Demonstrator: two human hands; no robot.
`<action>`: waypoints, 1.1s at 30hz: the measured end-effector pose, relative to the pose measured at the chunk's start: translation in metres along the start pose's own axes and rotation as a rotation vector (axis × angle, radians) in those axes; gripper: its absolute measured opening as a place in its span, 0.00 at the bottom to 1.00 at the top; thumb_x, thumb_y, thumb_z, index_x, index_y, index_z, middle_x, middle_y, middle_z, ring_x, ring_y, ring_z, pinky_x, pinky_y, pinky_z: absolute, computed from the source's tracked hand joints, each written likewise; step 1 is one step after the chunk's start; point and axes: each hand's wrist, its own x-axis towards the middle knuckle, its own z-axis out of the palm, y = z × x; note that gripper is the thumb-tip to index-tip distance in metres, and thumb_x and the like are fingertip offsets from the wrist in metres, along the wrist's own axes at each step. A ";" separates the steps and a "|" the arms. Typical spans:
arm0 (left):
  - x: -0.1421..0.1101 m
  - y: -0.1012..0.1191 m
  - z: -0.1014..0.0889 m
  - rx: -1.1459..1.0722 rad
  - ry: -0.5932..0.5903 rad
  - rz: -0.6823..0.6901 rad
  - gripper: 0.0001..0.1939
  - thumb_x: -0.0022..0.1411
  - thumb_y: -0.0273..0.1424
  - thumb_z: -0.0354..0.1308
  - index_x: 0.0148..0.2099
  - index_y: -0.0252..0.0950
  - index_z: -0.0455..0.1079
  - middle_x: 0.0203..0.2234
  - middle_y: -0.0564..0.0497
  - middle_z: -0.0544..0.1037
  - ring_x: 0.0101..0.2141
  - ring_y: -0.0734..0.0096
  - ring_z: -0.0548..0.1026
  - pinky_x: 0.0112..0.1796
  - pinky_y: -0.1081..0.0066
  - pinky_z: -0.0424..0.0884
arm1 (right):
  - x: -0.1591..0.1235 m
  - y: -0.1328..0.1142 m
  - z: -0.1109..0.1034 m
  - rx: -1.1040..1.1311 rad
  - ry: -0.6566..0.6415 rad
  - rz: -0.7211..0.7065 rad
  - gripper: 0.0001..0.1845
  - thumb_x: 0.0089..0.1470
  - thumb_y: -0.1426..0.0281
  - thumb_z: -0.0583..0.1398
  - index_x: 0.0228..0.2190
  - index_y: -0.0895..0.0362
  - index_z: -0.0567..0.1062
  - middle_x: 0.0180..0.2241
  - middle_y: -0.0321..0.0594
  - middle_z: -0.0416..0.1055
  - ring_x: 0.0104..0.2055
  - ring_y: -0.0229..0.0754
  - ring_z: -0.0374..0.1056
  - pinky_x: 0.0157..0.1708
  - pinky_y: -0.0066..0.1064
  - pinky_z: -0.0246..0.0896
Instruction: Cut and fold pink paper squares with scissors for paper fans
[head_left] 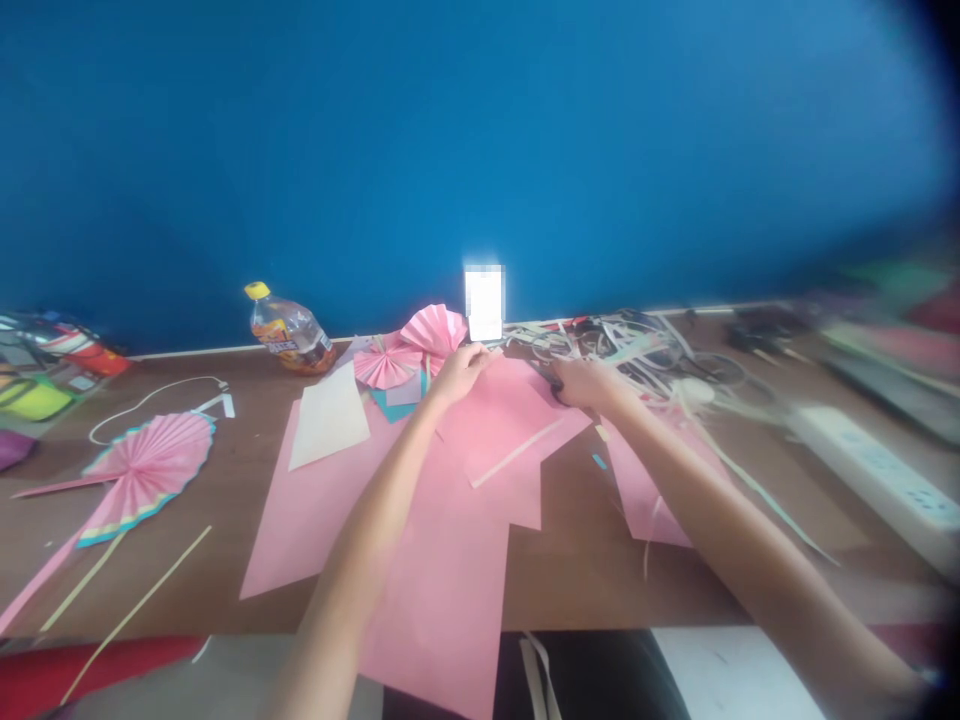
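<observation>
My left hand [466, 370] pinches the far edge of a pink paper sheet [499, 405] near the back of the table. To its right, my right hand [585, 382] is closed around dark-handled scissors [553, 378], whose blades point left along the same sheet. A thin pale strip [517, 453] lies across the pink paper. More pink paper [442, 590] spreads beneath and hangs past the table's front edge. Just left of my left hand are pleated pink paper fans [388, 362] and a cream paper piece [328, 418].
A yellow-capped bottle [291, 333] leans at the back left. A pink fan with blue edging [150, 465] lies on the left. Tangled paper strips [637, 345] pile behind my right hand. A white power strip [877, 475] is at the right; a bright phone-like screen [485, 303] stands by the wall.
</observation>
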 end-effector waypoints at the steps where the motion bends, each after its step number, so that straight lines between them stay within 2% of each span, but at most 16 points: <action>1: 0.000 0.000 -0.001 0.007 0.026 0.002 0.21 0.64 0.48 0.47 0.28 0.35 0.62 0.20 0.56 0.62 0.24 0.74 0.61 0.29 0.72 0.56 | 0.001 0.003 0.001 -0.004 0.006 -0.017 0.23 0.48 0.74 0.56 0.49 0.61 0.70 0.45 0.55 0.73 0.45 0.57 0.70 0.36 0.37 0.61; 5: 0.001 0.000 -0.002 0.010 0.106 -0.006 0.21 0.64 0.47 0.48 0.27 0.36 0.61 0.20 0.56 0.61 0.23 0.74 0.61 0.28 0.72 0.55 | 0.011 0.017 0.005 0.060 0.063 -0.067 0.25 0.48 0.77 0.54 0.50 0.62 0.67 0.44 0.56 0.72 0.43 0.55 0.70 0.34 0.35 0.59; 9: 0.001 -0.004 -0.003 -0.032 0.069 0.003 0.18 0.63 0.45 0.50 0.31 0.35 0.66 0.25 0.54 0.70 0.27 0.72 0.68 0.31 0.73 0.59 | 0.018 0.026 0.003 0.273 0.041 -0.155 0.29 0.48 0.78 0.53 0.54 0.57 0.65 0.45 0.50 0.72 0.40 0.49 0.69 0.32 0.31 0.59; 11: 0.002 -0.005 -0.004 -0.037 0.060 0.010 0.17 0.63 0.44 0.51 0.33 0.35 0.68 0.28 0.52 0.73 0.31 0.69 0.71 0.34 0.72 0.62 | 0.018 0.026 -0.001 0.362 0.055 -0.166 0.28 0.49 0.77 0.54 0.54 0.56 0.66 0.41 0.47 0.73 0.36 0.46 0.68 0.32 0.30 0.58; 14: 0.003 -0.005 -0.005 -0.052 0.067 0.011 0.15 0.63 0.42 0.52 0.36 0.35 0.69 0.32 0.50 0.75 0.36 0.67 0.73 0.39 0.70 0.65 | 0.018 0.023 -0.005 0.447 0.142 -0.196 0.24 0.50 0.74 0.55 0.50 0.56 0.70 0.34 0.43 0.73 0.32 0.42 0.66 0.32 0.29 0.57; 20: 0.004 0.002 -0.007 -0.091 0.117 -0.003 0.17 0.63 0.43 0.51 0.39 0.34 0.71 0.36 0.48 0.76 0.39 0.66 0.73 0.44 0.69 0.65 | 0.021 0.021 -0.009 0.638 0.268 -0.358 0.21 0.48 0.68 0.57 0.46 0.58 0.74 0.25 0.36 0.70 0.25 0.37 0.63 0.28 0.28 0.57; 23: 0.005 0.006 -0.008 -0.154 0.150 -0.005 0.17 0.63 0.43 0.51 0.40 0.35 0.70 0.36 0.48 0.76 0.39 0.67 0.72 0.43 0.69 0.66 | 0.021 0.022 -0.010 0.651 0.324 -0.447 0.21 0.47 0.68 0.58 0.44 0.58 0.76 0.28 0.38 0.72 0.28 0.38 0.63 0.31 0.29 0.58; 26: 0.005 0.006 -0.010 -0.192 0.170 0.001 0.16 0.64 0.43 0.51 0.40 0.35 0.70 0.36 0.48 0.76 0.39 0.67 0.72 0.44 0.69 0.66 | 0.020 0.024 -0.009 0.648 0.365 -0.474 0.22 0.46 0.68 0.59 0.45 0.57 0.77 0.31 0.39 0.73 0.29 0.38 0.64 0.32 0.29 0.59; 33: 0.005 0.005 -0.008 -0.193 0.148 0.004 0.18 0.63 0.44 0.52 0.39 0.33 0.71 0.36 0.48 0.76 0.39 0.67 0.72 0.44 0.69 0.66 | 0.019 0.027 -0.009 0.617 0.274 -0.475 0.23 0.46 0.70 0.58 0.46 0.55 0.77 0.31 0.37 0.73 0.31 0.38 0.66 0.33 0.28 0.59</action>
